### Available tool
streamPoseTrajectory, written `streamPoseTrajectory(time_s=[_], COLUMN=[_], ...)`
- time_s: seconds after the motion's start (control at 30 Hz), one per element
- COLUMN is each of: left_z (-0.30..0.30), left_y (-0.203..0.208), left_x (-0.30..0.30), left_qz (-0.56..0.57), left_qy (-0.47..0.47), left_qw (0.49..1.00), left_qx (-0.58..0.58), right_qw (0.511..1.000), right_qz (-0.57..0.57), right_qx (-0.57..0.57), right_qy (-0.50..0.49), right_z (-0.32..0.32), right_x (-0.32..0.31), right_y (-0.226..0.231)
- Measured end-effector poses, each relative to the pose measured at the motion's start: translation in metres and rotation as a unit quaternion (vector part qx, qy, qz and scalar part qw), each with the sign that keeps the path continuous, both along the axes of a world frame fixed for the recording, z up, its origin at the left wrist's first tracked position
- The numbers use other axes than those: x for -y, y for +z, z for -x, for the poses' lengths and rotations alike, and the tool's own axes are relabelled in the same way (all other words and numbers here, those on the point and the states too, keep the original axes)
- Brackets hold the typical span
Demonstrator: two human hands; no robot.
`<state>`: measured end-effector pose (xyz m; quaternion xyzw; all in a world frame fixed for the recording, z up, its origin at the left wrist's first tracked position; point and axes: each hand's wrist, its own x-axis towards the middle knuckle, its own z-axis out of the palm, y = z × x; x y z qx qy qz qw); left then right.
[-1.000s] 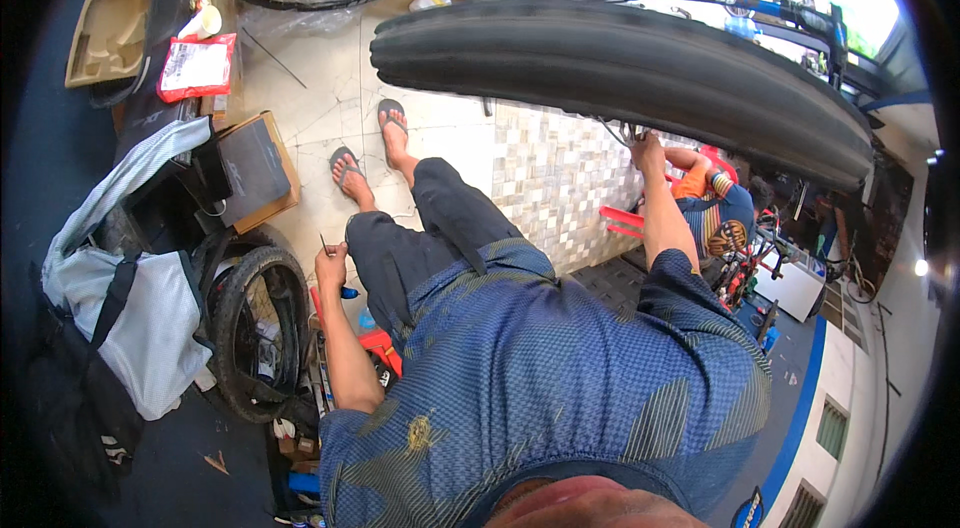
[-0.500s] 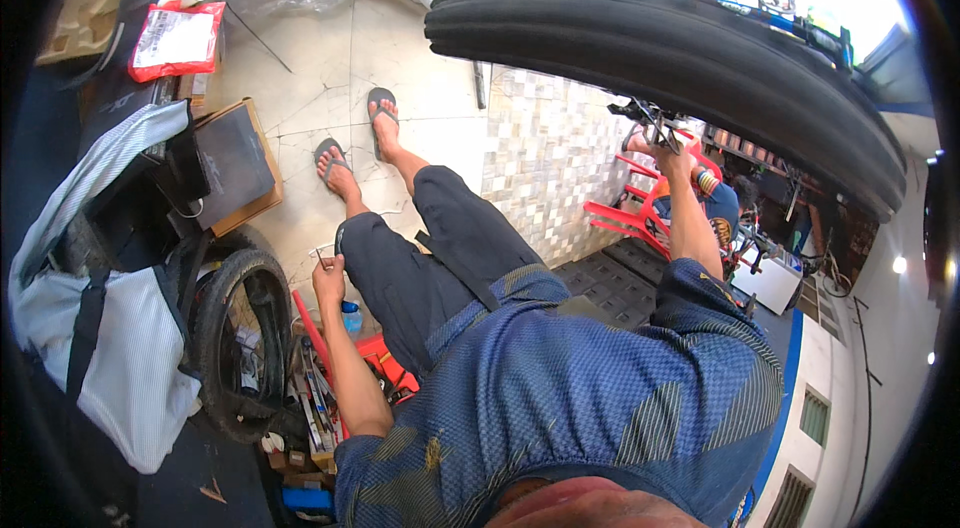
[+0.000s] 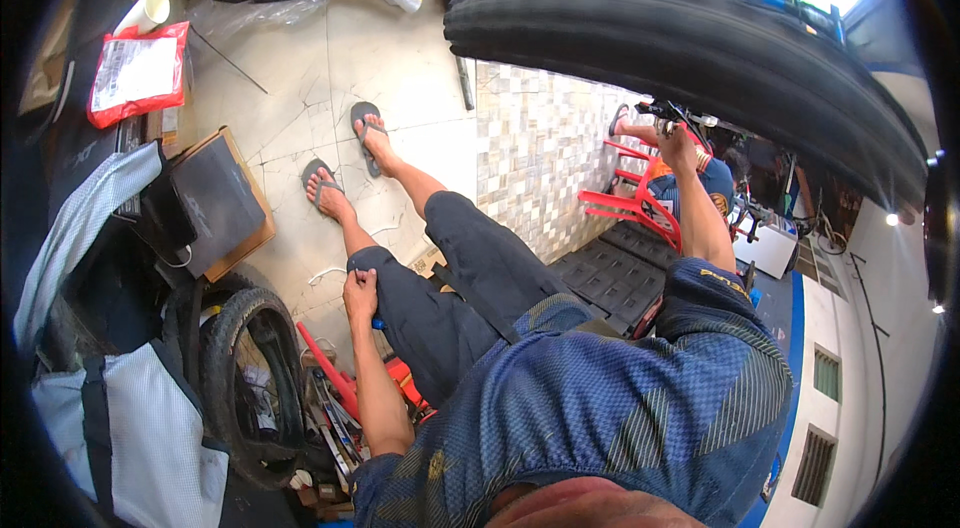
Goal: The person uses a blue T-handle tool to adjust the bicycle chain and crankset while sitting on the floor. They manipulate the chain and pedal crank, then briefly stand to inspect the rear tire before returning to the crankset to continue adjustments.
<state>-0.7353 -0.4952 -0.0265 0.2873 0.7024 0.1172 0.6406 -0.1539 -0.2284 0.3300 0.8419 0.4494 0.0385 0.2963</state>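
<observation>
A bicycle wheel with a wide black tyre (image 3: 680,58) looms large and close at the upper right. My right hand (image 3: 677,147) reaches up below it, fingers closed on a dark metal bike part (image 3: 660,116) whose exact kind I cannot make out. My left hand (image 3: 360,296) is beside my knee in dark shorts, its fingers pressed together; whatever is in them is hidden. Further right, past my right forearm, another person in blue (image 3: 718,183) is seated near a red plastic chair (image 3: 648,208).
Worn tyres (image 3: 225,378) and a crate of tools (image 3: 335,423) stand left of my left arm. A cardboard box (image 3: 225,203), a grey-white bag (image 3: 140,433) and a red-white package (image 3: 138,75) are at the left. Black stacked panels (image 3: 610,273) lie beside my right hip.
My left hand has moved right, toward my knee, and the thin tool seen in it earlier no longer shows. The whole view has shifted slightly. My right hand keeps its hold.
</observation>
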Motion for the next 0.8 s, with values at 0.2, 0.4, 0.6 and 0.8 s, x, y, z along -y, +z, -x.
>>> streamPoseTrajectory(time_s=[0.2, 0.4, 0.6, 0.8], left_z=[0.013, 0.026, 0.034, 0.029], left_y=[-0.005, -0.008, -0.004, 0.001], left_x=[0.004, -0.003, -0.017, -0.021], left_qz=[0.024, 0.033, 0.035, 0.039], left_qy=[-0.004, -0.022, -0.018, -0.015], left_qw=[1.000, 0.999, 0.999, 0.999], left_qx=[0.002, -0.021, -0.037, -0.028], right_qw=[0.998, 0.985, 0.952, 0.957], right_qz=[0.016, 0.020, 0.007, -0.016], right_qx=[0.046, 0.073, 0.141, 0.035], right_qy=[0.041, 0.158, 0.273, 0.289], right_z=[0.000, -0.025, -0.075, -0.128], right_x=[0.008, 0.016, 0.037, 0.042], right_y=[-0.005, -0.020, -0.051, -0.063])
